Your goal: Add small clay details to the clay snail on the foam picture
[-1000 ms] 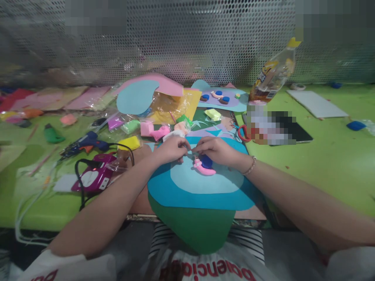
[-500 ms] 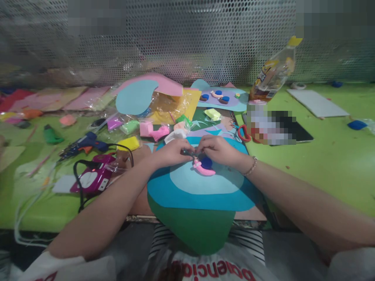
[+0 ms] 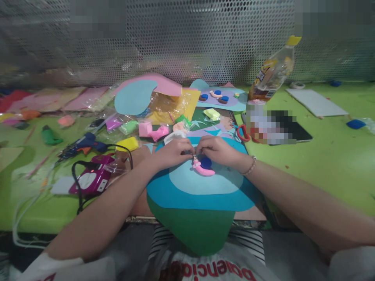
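A pink clay snail [image 3: 205, 171] with a dark blue shell [image 3: 206, 163] lies on a light blue paper shape [image 3: 205, 185], which rests on a larger blue sheet [image 3: 202, 203]. Below that, a green sheet [image 3: 199, 230] juts over the table edge. The fingertips of my left hand [image 3: 179, 151] are pinched together just above the snail's head. My right hand [image 3: 215, 151] pinches at the same spot from the other side, its fingertips almost meeting the left ones. Whatever is between the fingers is too small and hidden to make out.
Beyond my hands lie packets of coloured clay [image 3: 158, 132] and red-handled scissors [image 3: 243, 133]. A glue gun [image 3: 88, 144] and a purple corded box [image 3: 95, 175] are at left. Further back stand a bottle [image 3: 272, 74] and a purple panel with clay snails [image 3: 231, 102].
The hands stay pinched at the snail's head, with only slight finger movement. The whole view has shifted a little; nothing else has visibly moved.
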Motion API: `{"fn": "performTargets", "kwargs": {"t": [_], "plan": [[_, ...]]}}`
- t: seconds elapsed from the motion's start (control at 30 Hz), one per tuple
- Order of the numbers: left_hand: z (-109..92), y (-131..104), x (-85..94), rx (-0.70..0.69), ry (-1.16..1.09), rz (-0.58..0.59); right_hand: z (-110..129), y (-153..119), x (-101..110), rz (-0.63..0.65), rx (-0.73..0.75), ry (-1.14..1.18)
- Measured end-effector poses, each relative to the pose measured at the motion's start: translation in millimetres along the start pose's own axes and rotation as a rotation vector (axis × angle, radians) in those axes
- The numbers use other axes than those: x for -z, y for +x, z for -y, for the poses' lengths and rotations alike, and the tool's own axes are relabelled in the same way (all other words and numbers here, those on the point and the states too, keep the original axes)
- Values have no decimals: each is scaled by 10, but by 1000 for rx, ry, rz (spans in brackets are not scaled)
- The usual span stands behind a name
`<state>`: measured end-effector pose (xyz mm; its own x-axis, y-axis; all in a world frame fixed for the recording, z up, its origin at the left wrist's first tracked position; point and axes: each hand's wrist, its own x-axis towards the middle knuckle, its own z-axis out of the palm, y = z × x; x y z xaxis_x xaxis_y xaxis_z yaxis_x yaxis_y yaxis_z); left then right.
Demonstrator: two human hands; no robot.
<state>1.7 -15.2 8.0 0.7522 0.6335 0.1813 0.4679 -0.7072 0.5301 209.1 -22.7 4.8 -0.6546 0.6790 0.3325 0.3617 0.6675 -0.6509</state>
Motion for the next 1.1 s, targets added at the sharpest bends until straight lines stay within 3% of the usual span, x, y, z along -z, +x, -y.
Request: {"fn": "performTargets", "kwargs": {"t": [0.4, 0.6, 0.7, 1.1], "plan": [[-49, 13, 34, 87, 29, -38, 53, -51, 55, 59, 158, -147], [-24, 11, 6, 133, -2, -42, 157, -75, 104, 182, 229, -211], [-18, 17, 6, 145, -34, -39, 160, -68, 96, 240, 215, -221], [-63, 31, 36, 249, -106, -13, 133, -61, 61, 238, 150, -172]]}}
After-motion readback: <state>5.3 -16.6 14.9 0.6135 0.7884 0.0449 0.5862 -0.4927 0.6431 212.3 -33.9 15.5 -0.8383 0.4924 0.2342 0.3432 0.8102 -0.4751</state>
